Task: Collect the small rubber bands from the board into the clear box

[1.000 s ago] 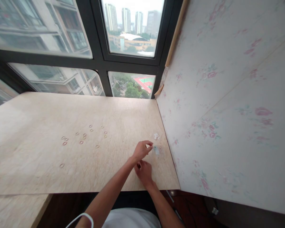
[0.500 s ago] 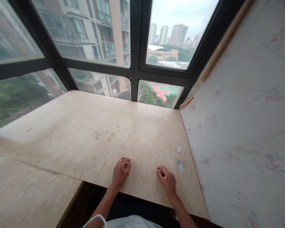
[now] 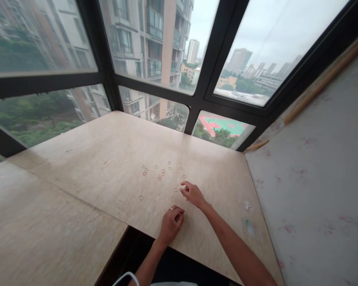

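Several thin rings lie scattered on the pale tabletop (image 3: 86, 174), among them a red one (image 3: 144, 173) at the left of the group and another red one (image 3: 160, 178) near its middle. My right hand (image 3: 192, 194) is over the table at the group's right side, thumb and forefinger apart, close to a yellowish ring (image 3: 176, 190). Nothing shows between those fingers. Nearer the front edge rests my left hand (image 3: 172, 224), fingers curled and fingertips pressed together; whatever they hold is too small to make out. A separate ring (image 3: 141, 198) lies to its upper left.
Small white pieces (image 3: 248, 205) and a clear packet with something green (image 3: 249, 227) lie at the right, near the papered wall (image 3: 322, 198). Dark-framed windows rise behind the table. The front edge has a dark notch at the left.
My right hand has moved left and forward to the rings, and its fingers have opened. My left hand keeps its pinch. The view has turned and tilted, shifting the scene.
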Available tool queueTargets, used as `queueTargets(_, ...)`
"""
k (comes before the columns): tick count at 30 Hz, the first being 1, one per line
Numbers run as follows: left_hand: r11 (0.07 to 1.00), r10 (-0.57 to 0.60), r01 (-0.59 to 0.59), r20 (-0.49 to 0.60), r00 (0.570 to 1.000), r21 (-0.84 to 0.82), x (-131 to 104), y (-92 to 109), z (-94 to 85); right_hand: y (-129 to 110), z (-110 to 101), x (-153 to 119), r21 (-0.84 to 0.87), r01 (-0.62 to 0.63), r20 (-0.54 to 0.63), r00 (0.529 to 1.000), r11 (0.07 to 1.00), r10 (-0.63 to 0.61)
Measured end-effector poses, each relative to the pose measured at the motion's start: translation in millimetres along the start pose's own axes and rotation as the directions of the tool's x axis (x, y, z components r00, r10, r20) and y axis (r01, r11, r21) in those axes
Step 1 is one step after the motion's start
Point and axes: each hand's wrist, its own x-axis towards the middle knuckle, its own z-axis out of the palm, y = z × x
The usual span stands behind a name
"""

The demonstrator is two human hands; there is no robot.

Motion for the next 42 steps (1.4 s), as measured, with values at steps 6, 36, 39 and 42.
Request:
queueTargets(6, 0.998, -0.006, 0.006, 0.008, 1.0, -0.064, -3, 0, -2.3, -17, 13, 45, -0.185, 0.089, 0.24, 0.97, 0.979, -0.043)
queueTargets(36, 0.998, -0.031, 0.032, 0.013, 0.999, -0.057, 1, 5, -4.2, -54, 21, 44, -0.332, 0.333, 0.343, 0.914, 0.883, -0.215)
queueTargets(39, 0.998, -0.027, 0.027, 0.012, 1.0, -0.062, 1, 5, -3.9, -72, 33, 50, -0.311, 0.387, 0.375, 0.889, 0.868, -0.262)
queueTargets(42, 0.999, -0.024, 0.024, -0.007, 1.0, -0.04, 2, 5, -3.4, -91, 49, 57, -0.285, 0.455, 0.433, 0.846, 0.843, -0.31)
